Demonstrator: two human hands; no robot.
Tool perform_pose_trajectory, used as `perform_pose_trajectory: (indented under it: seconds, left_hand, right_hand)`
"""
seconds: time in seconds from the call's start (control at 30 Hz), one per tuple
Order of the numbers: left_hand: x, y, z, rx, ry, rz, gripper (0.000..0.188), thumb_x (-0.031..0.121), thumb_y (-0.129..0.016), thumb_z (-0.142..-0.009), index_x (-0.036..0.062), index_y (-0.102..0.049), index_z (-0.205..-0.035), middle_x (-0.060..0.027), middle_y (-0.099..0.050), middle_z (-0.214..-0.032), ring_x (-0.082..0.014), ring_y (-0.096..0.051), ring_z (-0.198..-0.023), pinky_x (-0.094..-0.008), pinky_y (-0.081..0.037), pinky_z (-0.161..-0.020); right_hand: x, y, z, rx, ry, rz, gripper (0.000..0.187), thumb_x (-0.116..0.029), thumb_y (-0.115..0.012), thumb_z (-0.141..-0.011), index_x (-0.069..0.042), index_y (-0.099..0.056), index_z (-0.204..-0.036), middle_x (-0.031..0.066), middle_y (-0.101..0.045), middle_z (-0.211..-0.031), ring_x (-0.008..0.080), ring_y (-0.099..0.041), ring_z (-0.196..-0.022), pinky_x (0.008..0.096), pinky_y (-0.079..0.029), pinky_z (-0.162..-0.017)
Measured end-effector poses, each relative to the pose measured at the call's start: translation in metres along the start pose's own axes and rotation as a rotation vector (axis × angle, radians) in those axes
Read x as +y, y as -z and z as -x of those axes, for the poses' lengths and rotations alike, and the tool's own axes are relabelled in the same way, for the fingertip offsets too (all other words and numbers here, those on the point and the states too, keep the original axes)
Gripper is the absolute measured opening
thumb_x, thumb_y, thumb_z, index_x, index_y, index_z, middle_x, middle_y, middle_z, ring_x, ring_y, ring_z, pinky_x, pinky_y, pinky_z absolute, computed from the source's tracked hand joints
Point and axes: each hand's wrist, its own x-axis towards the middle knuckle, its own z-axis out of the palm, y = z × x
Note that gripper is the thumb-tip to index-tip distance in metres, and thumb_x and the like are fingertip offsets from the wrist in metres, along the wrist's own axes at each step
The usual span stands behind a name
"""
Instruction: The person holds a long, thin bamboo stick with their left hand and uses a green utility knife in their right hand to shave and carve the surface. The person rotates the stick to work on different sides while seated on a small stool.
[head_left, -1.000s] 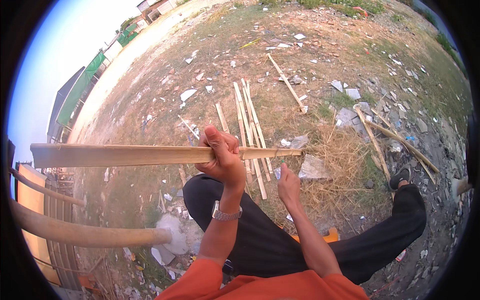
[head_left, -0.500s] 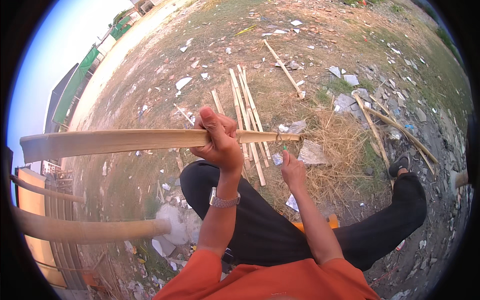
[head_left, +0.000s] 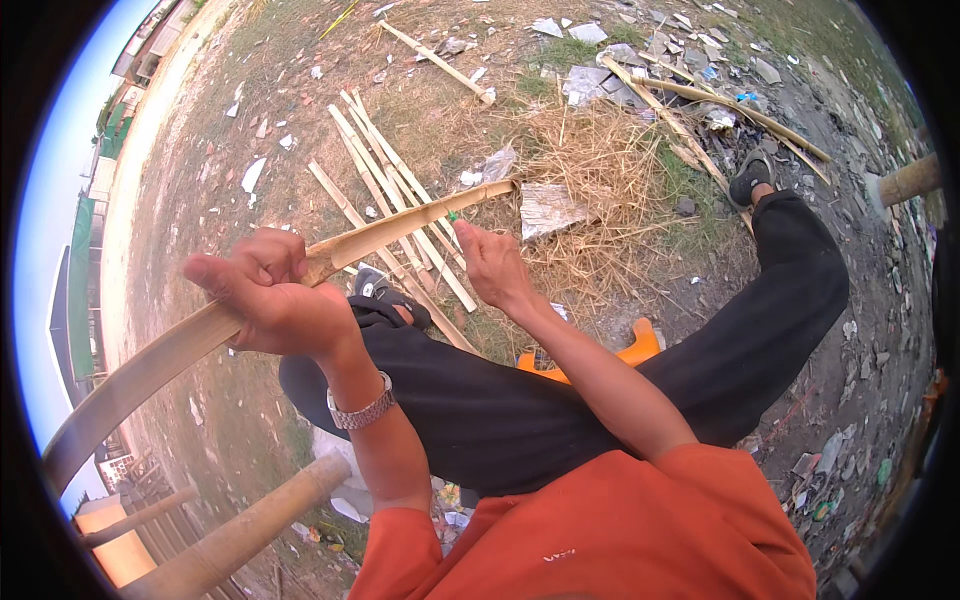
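Observation:
A long split bamboo strip (head_left: 400, 228) slants across the front of me, its far end by a flaky pale slab (head_left: 548, 210). My left hand (head_left: 275, 300), with a metal watch at the wrist, is closed around the strip, which runs on past it to the lower left. Closed just below the far part of the strip, my right hand (head_left: 492, 265) grips a small tool with a green bit (head_left: 453, 216) showing above the fingers. The rest of that tool is hidden by the hand and the strip.
Several bamboo strips (head_left: 392, 190) lie on the ground beyond my hands. Dry straw (head_left: 610, 190) surrounds the slab. More bamboo pieces (head_left: 680, 135) lie to the right among rubble. An orange plastic seat (head_left: 640, 343) is under my legs; a thick bamboo pole (head_left: 250, 520) is at lower left.
The view has turned and shifted. The strip has gone from nearly level to slanting down leftward. My left hand is farther from the strip's far end, and my hands are wider apart.

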Motion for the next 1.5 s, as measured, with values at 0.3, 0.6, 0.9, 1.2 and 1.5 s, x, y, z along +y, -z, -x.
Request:
perform_pose_trajectory:
  seconds: [0.3,0.6,0.9,1.2,1.5]
  left_hand:
    - [0.001,-0.006,-0.004,0.033,-0.018,-0.086,0.060,0.050,-0.040,-0.097,0.0166,-0.018,-0.052,0.0022,-0.020,-0.045,-0.0097,-0.021,-0.042,-0.0238,-0.016,-0.042]
    - [0.007,-0.009,0.015,-0.063,-0.103,-0.038,0.059,0.048,-0.041,-0.097,0.0167,-0.018,-0.053,0.0022,-0.022,-0.044,-0.0092,-0.021,-0.040,-0.0240,-0.017,-0.041]
    - [0.006,-0.008,0.005,0.015,-0.044,-0.054,0.056,0.047,-0.044,-0.097,0.0180,-0.018,-0.056,0.0017,-0.024,-0.042,-0.0087,-0.023,-0.038,-0.0243,-0.017,-0.038]
    - [0.002,-0.003,0.008,-0.016,-0.048,-0.024,0.056,0.042,-0.045,-0.098,0.0167,-0.021,-0.055,0.0026,-0.026,-0.043,-0.0073,-0.027,-0.039,-0.0231,-0.018,-0.039]
    - [0.004,-0.005,0.005,-0.011,-0.078,-0.137,0.060,0.048,-0.041,-0.098,0.0171,-0.018,-0.051,0.0019,-0.020,-0.045,-0.0097,-0.019,-0.041,-0.0247,-0.015,-0.042]
  right_hand:
    - [0.009,-0.003,-0.013,0.015,-0.136,0.138,0.067,-0.049,-0.027,-0.097,0.004,-0.064,-0.077,0.0318,-0.060,-0.071,0.0475,-0.060,-0.075,0.0520,-0.047,-0.076]
    - [0.070,0.006,-0.029,0.093,-0.137,0.442,0.067,-0.052,-0.028,-0.097,0.001,-0.066,-0.080,0.0267,-0.063,-0.074,0.0404,-0.065,-0.076,0.0488,-0.051,-0.069]
    - [0.153,0.037,-0.059,-0.093,-0.512,0.698,0.062,-0.050,-0.031,-0.097,-0.001,-0.068,-0.087,0.0197,-0.067,-0.086,0.0335,-0.067,-0.084,0.0446,-0.053,-0.073]
    - [0.087,0.031,-0.028,0.023,-0.119,0.084,0.067,-0.053,-0.026,-0.096,0.000,-0.057,-0.069,0.0217,-0.058,-0.065,0.0348,-0.058,-0.066,0.0472,-0.044,-0.066]
    - [0.076,-0.018,-0.051,0.100,-0.119,0.234,0.069,-0.051,-0.027,-0.097,0.002,-0.067,-0.076,0.0292,-0.061,-0.071,0.0435,-0.063,-0.075,0.0506,-0.049,-0.074]
